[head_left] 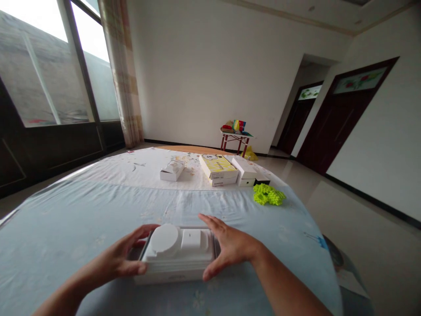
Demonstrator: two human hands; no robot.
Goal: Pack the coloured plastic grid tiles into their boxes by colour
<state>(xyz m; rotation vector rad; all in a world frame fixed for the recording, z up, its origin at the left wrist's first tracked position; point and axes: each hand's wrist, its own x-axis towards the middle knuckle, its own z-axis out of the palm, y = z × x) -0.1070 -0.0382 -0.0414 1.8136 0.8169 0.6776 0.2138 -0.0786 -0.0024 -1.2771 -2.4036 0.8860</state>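
Observation:
In front of me a shallow white box rests on the tablecloth. A white insert lies in its top, bearing a round white disc and a small square white block; dark edges show at both ends. My left hand curls round the left end, thumb at the front corner and fingers toward the back. At the opposite end is my right hand, its thumb by the front face and its index finger stretched out above the back edge. Its other fingers are mostly hidden.
Farther back on the tablecloth stand a small white box, a yellow-and-white box and another white box. A bright green bumpy item lies at the right. Beyond the table is a small stand with colourful packages.

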